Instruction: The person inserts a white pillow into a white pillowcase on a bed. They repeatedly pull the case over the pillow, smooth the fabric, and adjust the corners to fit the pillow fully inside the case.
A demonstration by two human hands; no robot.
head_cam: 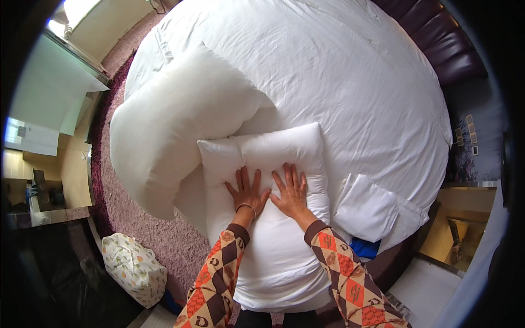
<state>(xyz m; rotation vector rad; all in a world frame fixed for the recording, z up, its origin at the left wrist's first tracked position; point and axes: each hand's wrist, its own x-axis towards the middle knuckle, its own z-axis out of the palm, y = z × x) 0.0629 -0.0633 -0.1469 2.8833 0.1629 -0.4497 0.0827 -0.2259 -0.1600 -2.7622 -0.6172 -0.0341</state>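
Note:
A white pillow [268, 254] in a white pillowcase lies at the near edge of the round bed, its long side pointing towards me. My left hand [248, 192] presses flat on it with fingers spread, a thin bracelet at the wrist. Beside it, my right hand [292, 192] rests palm down on the same pillow, the two thumbs almost meeting. Neither hand grips anything. Past the fingertips the pillow's far end puffs up, with a fold near its left corner. A second large white pillow [180, 119] lies bent to the left, partly over the bed's edge.
The round bed [348, 82] wears a wrinkled white sheet. Folded white linen [365, 209] lies at right, a blue item [365, 248] under it. A patterned fabric bundle [133, 268] sits lower left near a black surface [69, 274]. A dark padded headboard [443, 33] curves behind the bed.

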